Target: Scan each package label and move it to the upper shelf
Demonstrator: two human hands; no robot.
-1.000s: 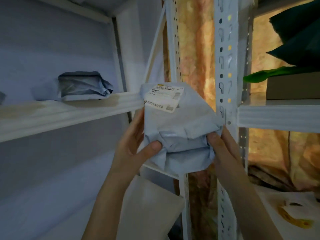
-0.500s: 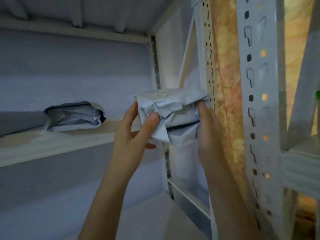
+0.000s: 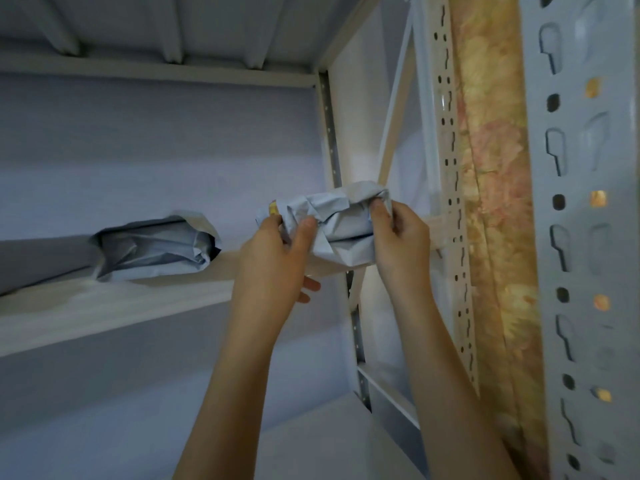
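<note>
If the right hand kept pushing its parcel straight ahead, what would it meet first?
Probably the bare back wall. The right hand holds the parcel over the shelf; the other parcel lies off left. Depth is unclear.

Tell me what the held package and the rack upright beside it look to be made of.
Held package: thin grey plastic mailer film by the look, matte, with sharp crumples and folds where both hands grip it. Rack upright: probably painted steel, pale smooth coat, with punched keyhole slots through a thin sheet.

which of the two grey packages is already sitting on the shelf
The darker grey package on the left, resting on the upper shelf untouched. The lighter one is gripped by the left hand and right hand.
</note>
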